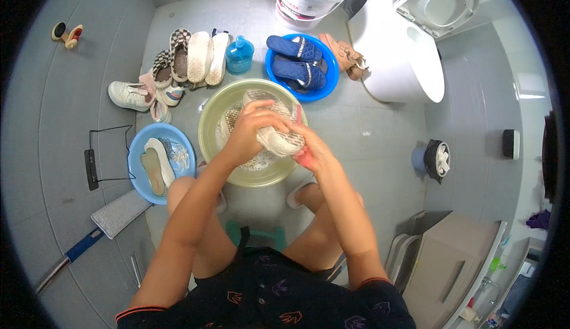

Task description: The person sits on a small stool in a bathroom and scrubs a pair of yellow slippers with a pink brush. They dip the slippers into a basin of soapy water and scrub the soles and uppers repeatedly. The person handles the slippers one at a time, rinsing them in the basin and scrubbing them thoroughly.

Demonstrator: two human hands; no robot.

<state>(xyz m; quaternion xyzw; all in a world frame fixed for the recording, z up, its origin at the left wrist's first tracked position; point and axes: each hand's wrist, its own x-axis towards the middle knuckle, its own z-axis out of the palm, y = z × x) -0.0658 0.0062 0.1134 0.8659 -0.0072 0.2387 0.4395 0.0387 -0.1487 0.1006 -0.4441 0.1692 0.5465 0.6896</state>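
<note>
Over a pale green basin (209,151) I hold a wet white shoe (284,144) with a tan patterned sole. My left hand (254,128) is closed on it from the left, fingers lying across its top. On the other side my right hand (314,150) grips the shoe's right end. A pinkish-red piece shows by the right fingers; I cannot make out what it is. Inside the basin, partly hidden by my left hand, lies another pale shoe (230,118) with a textured sole, with suds around it.
A light blue basin (133,161) at left holds insoles and laces. Shoes (200,56) line the back left beside a blue bottle (239,56). Behind are a blue basin of slippers (332,83), a white bucket (309,2) and a toilet (409,62). A bin (436,160) stands right.
</note>
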